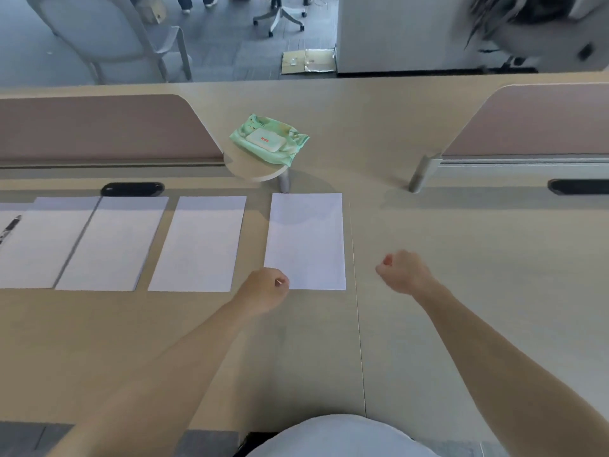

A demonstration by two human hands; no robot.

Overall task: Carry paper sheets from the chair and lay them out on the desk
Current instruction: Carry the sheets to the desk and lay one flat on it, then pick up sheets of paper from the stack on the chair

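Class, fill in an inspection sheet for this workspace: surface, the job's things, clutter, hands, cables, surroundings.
Surface: pale wooden desk, with a seam running front to back.
Job's things: white paper sheets lie flat in a row; the rightmost sheet lies apart from the one beside it.
Clutter: green wipes pack on a small round shelf; pen on paper at the left edge.
Hands: left hand curled at the rightmost sheet's near corner, grip unclear; right hand curled, holding nothing.
Cables: nothing seen.
Surroundings: pink dividers; grey chair beyond the desk.
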